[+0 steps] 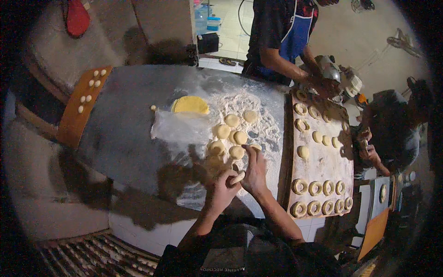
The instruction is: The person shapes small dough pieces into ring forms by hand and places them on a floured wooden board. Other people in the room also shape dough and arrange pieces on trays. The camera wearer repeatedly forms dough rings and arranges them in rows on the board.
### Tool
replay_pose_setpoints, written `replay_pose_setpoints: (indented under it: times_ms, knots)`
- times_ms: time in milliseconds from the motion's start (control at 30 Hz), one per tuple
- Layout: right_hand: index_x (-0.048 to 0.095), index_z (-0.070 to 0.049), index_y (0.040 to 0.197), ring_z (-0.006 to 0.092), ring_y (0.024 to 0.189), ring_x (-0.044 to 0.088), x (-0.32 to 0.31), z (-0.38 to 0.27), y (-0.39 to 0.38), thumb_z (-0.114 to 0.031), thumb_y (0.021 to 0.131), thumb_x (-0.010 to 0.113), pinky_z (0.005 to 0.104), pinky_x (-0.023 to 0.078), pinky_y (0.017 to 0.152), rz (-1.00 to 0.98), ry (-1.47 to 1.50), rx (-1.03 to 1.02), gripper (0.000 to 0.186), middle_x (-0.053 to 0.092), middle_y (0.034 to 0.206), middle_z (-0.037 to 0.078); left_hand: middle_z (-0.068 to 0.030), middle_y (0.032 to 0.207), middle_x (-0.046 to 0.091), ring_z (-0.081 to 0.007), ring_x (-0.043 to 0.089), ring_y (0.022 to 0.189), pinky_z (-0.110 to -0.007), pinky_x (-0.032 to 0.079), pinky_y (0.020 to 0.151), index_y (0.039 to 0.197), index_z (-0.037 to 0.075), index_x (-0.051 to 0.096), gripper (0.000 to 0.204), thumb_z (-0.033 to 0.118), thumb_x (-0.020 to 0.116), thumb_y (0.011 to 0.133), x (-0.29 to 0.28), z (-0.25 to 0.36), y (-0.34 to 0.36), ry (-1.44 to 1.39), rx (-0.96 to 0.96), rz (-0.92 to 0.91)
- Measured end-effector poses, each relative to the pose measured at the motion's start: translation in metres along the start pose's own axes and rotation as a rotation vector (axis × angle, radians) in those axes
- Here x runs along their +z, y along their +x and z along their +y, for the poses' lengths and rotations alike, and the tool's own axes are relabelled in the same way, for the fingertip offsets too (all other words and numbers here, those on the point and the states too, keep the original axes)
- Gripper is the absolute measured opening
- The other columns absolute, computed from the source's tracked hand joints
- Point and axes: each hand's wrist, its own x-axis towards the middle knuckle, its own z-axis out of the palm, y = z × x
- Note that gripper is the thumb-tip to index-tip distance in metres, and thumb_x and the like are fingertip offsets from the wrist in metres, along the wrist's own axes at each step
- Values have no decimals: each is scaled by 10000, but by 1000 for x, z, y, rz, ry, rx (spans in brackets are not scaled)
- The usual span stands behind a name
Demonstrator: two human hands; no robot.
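Both bare hands meet above the near edge of a floured grey worktop (129, 120): the left hand (221, 189) curls round a small pale dough piece (237, 177), while the right hand (254, 171) pinches its upper end with thumb and fingertips. Soft round dough discs (230, 134) lie scattered in loose white flour just beyond, beside crinkled clear plastic sheet (180, 127) and a flat yellow dough slab (190, 105). Ring-shaped pieces fill a dusty wooden board (323, 161) to the right. Two other people stand at the far and right edges, largely lost in shadow and cut off by the frame
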Motion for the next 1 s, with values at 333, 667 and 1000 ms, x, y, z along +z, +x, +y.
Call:
replay_pose_setpoints:
  times_ms: [333,667,1000]
  knots:
    - [423,-58,1230,195,825,543,-18,29,1,-364,885,526,316,421,788,-245,1364,393,473,553,881,57,-88,793,524,-185,536,798,-323,463,761,1235,61,299,509,46,561,799,24,19,25,-944,49,118]
    - [292,-146,1355,145,638,505,-74,59,-11,-471,893,393,312,436,629,-195,713,46,574,499,674,36,-155,914,577,-272,582,648,-401,465,581,1045,22,469,151,96,404,932,104,16,40,-235,356,100]
    - [397,-133,1141,106,646,459,-182,138,-61,-343,892,530,284,450,631,75,959,167,352,450,806,2,-61,898,550,-123,465,644,-292,418,597,1006,33,500,211,181,356,966,218,111,25,-182,329,-68]
